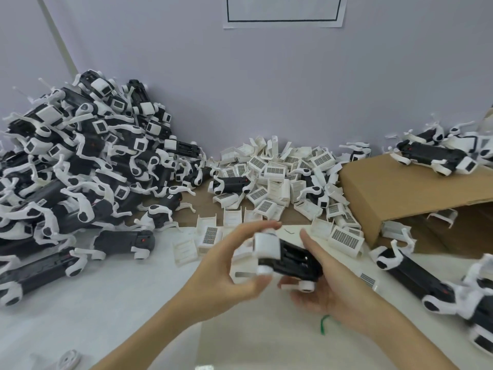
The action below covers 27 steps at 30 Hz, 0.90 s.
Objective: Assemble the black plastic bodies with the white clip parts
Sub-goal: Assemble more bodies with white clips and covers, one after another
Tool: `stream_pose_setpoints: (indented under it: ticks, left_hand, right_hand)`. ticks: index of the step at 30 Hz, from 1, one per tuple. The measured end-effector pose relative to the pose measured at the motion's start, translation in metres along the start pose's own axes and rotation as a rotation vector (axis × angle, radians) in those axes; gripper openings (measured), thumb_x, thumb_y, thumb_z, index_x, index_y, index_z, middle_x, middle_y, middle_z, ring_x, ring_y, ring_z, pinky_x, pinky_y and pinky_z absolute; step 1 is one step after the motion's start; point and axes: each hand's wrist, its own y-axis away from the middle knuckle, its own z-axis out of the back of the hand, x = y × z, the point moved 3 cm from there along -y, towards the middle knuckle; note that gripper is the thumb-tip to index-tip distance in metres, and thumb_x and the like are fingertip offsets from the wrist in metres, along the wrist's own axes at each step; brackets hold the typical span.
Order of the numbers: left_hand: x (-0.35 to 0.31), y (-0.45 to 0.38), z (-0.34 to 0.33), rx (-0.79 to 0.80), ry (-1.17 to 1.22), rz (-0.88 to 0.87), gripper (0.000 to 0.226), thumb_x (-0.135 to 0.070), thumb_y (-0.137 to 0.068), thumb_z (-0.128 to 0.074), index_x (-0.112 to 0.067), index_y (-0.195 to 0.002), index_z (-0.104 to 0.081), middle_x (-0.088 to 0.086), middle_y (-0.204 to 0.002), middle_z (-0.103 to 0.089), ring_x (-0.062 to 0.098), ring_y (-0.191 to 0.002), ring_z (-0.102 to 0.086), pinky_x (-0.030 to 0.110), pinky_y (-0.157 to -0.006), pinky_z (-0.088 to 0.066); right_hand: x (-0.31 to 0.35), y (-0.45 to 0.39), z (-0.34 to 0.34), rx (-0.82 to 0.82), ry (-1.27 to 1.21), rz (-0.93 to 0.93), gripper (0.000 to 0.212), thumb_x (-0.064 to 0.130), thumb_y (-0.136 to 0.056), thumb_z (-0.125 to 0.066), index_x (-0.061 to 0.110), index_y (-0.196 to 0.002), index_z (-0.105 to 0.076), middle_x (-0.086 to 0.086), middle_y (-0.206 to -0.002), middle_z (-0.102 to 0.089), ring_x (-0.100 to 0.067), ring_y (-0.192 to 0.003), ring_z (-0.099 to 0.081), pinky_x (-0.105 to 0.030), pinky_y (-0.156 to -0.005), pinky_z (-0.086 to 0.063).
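Held above the near middle of the table: a black body, cradled from below and the right by the right hand, fingers curled under it and thumb up along its right side. Capped at its left end by a white clip, with the left hand around that end, fingers over the top and thumb below, apparently pinching the clip, though blurred by motion. Probably mid-seating, judging by the clip sitting square on the end. To do it well: keep the body braced firmly in the right palm so it cannot twist; push the clip straight along the body's length, not at a slant, with pressure from thumb and fingers together; press until flush on all sides, feeling for a snap. Keep fingertips off the thin white arms near the bottom of the body, likely easy to bend. Whether the clip is fully home cannot be told from here. Supplies within reach: loose clips heaped far middle, more bodies near right beside a cardboard box. Finished pile stacked high on the left against the wall, likely the place for this one; best set gently at the pile's near edge to avoid a slide.
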Motion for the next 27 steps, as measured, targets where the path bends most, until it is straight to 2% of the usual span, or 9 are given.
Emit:
stream_pose_setpoints:
  ticks: [2, 5, 7, 9, 12, 16, 19, 24, 27]
  left_hand:
    - [-0.002, 0.000, -0.002, 0.075, -0.107, -0.036, 0.078, -0.011, -0.093, -0.074, -0.035, -0.159, -0.042, -0.011, -0.167, -0.040, 0.018, -0.160, -0.027, 0.042, -0.129, -0.027]
    - [-0.001, 0.001, -0.004, -0.042, -0.160, -0.019, 0.089, -0.023, -0.095, -0.077, -0.047, -0.163, -0.025, -0.022, -0.175, -0.008, 0.003, -0.162, -0.008, 0.030, -0.127, -0.023]
    - [0.000, 0.004, -0.009, -0.134, -0.051, 0.150, 0.084, -0.051, -0.092, -0.077, -0.060, -0.156, -0.023, -0.026, -0.168, -0.018, -0.014, -0.149, -0.028, 0.006, -0.110, -0.035]
    - [0.003, 0.007, -0.020, -0.159, 0.105, 0.309, 0.069, -0.065, -0.091, -0.067, -0.057, -0.150, -0.032, -0.021, -0.151, -0.047, -0.018, -0.122, -0.054, -0.002, -0.088, -0.042]
    - [0.007, 0.010, -0.030, -0.232, 0.223, 0.378, 0.052, -0.061, -0.089, -0.054, -0.047, -0.139, -0.052, -0.017, -0.118, -0.073, -0.010, -0.095, -0.065, 0.007, -0.081, -0.046]
    - [0.005, 0.010, -0.024, -0.312, 0.177, 0.307, 0.031, -0.038, -0.105, -0.053, -0.034, -0.134, -0.061, -0.010, -0.110, -0.073, -0.007, -0.082, -0.063, 0.007, -0.072, -0.044]
    - [0.006, 0.009, -0.019, -0.332, 0.149, 0.291, 0.022, -0.031, -0.107, -0.055, -0.032, -0.127, -0.065, -0.006, -0.111, -0.071, -0.006, -0.074, -0.059, 0.007, -0.067, -0.043]
    - [0.004, 0.008, -0.015, -0.291, 0.172, 0.239, 0.032, -0.062, -0.102, -0.055, -0.050, -0.132, -0.058, -0.010, -0.129, -0.063, 0.001, -0.088, -0.068, 0.015, -0.072, -0.051]
    - [0.001, 0.010, -0.010, -0.138, -0.134, 0.021, 0.065, -0.061, -0.090, -0.069, -0.056, -0.150, -0.043, -0.019, -0.152, -0.042, 0.013, -0.117, -0.067, 0.028, -0.070, -0.061]
  right_hand:
    - [0.000, -0.003, -0.001, -0.027, -0.151, 0.073, 0.036, 0.047, -0.082, -0.074, 0.016, -0.098, -0.081, -0.014, -0.099, -0.074, -0.031, -0.078, -0.067, -0.045, -0.075, -0.049]
    - [0.007, -0.004, -0.001, -0.054, -0.266, 0.275, 0.040, 0.030, -0.084, -0.067, 0.007, -0.116, -0.075, -0.016, -0.110, -0.072, -0.025, -0.085, -0.070, -0.037, -0.071, -0.053]
    - [0.011, -0.001, -0.002, -0.057, -0.203, 0.426, 0.043, 0.024, -0.087, -0.064, 0.013, -0.129, -0.069, -0.012, -0.113, -0.072, -0.022, -0.099, -0.070, -0.033, -0.081, -0.054]
    - [0.009, 0.002, -0.005, -0.070, -0.118, 0.499, 0.049, 0.020, -0.086, -0.067, 0.019, -0.135, -0.064, -0.013, -0.115, -0.069, -0.020, -0.108, -0.068, -0.026, -0.084, -0.052]
    - [0.001, 0.002, -0.007, -0.075, 0.005, 0.533, 0.056, 0.020, -0.089, -0.075, 0.029, -0.141, -0.055, -0.012, -0.133, -0.063, -0.016, -0.125, -0.064, -0.026, -0.095, -0.048]
    - [-0.004, 0.002, -0.010, -0.051, 0.149, 0.539, 0.050, 0.039, -0.092, -0.064, 0.045, -0.141, -0.052, -0.003, -0.127, -0.070, -0.019, -0.124, -0.066, -0.034, -0.104, -0.046]
    - [-0.005, -0.004, -0.009, -0.075, 0.149, 0.531, 0.053, 0.042, -0.090, -0.068, 0.051, -0.139, -0.053, -0.008, -0.118, -0.072, -0.022, -0.117, -0.069, -0.036, -0.104, -0.046]
    - [0.000, -0.006, -0.006, -0.105, 0.139, 0.535, 0.049, 0.059, -0.091, -0.068, 0.049, -0.138, -0.057, -0.008, -0.114, -0.074, -0.020, -0.111, -0.073, -0.034, -0.095, -0.055]
    - [0.005, -0.001, 0.000, -0.230, 0.240, 0.561, 0.037, 0.058, -0.096, -0.062, 0.048, -0.132, -0.063, 0.004, -0.097, -0.076, -0.016, -0.096, -0.075, -0.032, -0.084, -0.059]
